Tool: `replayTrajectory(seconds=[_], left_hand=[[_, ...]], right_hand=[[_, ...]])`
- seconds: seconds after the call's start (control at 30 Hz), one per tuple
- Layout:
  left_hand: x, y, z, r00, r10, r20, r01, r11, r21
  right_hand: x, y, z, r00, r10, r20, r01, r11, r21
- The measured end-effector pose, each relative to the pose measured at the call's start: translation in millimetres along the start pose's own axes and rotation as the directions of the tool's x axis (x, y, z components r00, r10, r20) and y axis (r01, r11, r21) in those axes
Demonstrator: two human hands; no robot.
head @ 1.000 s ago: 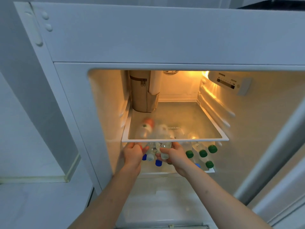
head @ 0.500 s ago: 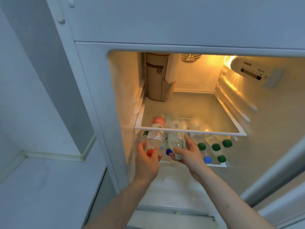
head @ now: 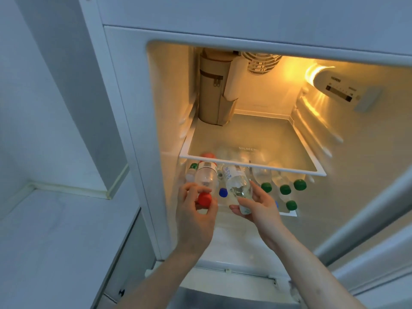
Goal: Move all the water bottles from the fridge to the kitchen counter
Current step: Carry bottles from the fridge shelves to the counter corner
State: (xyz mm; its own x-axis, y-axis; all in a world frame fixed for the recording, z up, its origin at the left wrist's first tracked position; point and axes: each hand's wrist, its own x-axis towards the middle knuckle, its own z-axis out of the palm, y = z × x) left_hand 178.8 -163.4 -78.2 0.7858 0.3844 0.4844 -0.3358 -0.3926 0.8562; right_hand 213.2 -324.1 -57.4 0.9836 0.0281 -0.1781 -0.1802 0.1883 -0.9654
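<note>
The fridge stands open, lit inside. My left hand (head: 196,216) grips the neck of a clear bottle with a red cap (head: 205,177), drawn partly out from under the glass shelf (head: 252,169). My right hand (head: 256,207) holds a second clear bottle with blue lettering (head: 237,182) by its neck end; its cap is hidden in my palm. Several more bottles lie on the lower shelf, caps facing me: green caps (head: 285,189) at the right, a blue cap (head: 223,192) between my hands.
A tan zippered pouch (head: 214,90) stands upright at the back left of the glass shelf. The kitchen counter (head: 55,230) lies to the left of the fridge, beside a white wall. The fridge door edge (head: 367,219) runs along the right.
Both hands have drawn their bottles further out from under the glass shelf toward me. The view has shifted left, showing more of the counter.
</note>
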Motion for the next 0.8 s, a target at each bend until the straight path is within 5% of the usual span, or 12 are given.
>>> replayTrajectory(seconds=[0.2, 0.37, 0.5, 0.67, 0.8], left_hand=[[-3.7, 28.0, -19.2, 0.986, 0.143, -0.085, -0.134, 0.985, 0.108], [-29.4, 49.0, -37.5, 0.987, 0.092, -0.129, -0.062, 0.973, 0.221], [-62.0, 59.1, -54.4, 0.99, 0.055, -0.128, -0.018, 0.961, 0.274], [-93.5, 66.2, -81.6, 0.996, -0.046, -0.078, 0.075, 0.905, 0.419], [-122.8, 69.1, -99.0, 0.982, -0.17, -0.08, 0.187, 0.849, 0.494]], right_hand=[[-26.2, -7.2, -19.5, 1.0, 0.007, 0.02, -0.008, 0.999, 0.036], [-46.3, -13.4, -36.4, 0.999, 0.045, 0.017, -0.045, 0.999, 0.026], [-64.7, -16.0, -50.8, 0.997, -0.01, 0.073, 0.02, 0.989, -0.145], [-83.4, -23.9, -59.6, 0.96, -0.225, 0.167, 0.28, 0.794, -0.54], [-95.6, -26.3, -51.6, 0.914, -0.247, 0.323, 0.402, 0.663, -0.631]])
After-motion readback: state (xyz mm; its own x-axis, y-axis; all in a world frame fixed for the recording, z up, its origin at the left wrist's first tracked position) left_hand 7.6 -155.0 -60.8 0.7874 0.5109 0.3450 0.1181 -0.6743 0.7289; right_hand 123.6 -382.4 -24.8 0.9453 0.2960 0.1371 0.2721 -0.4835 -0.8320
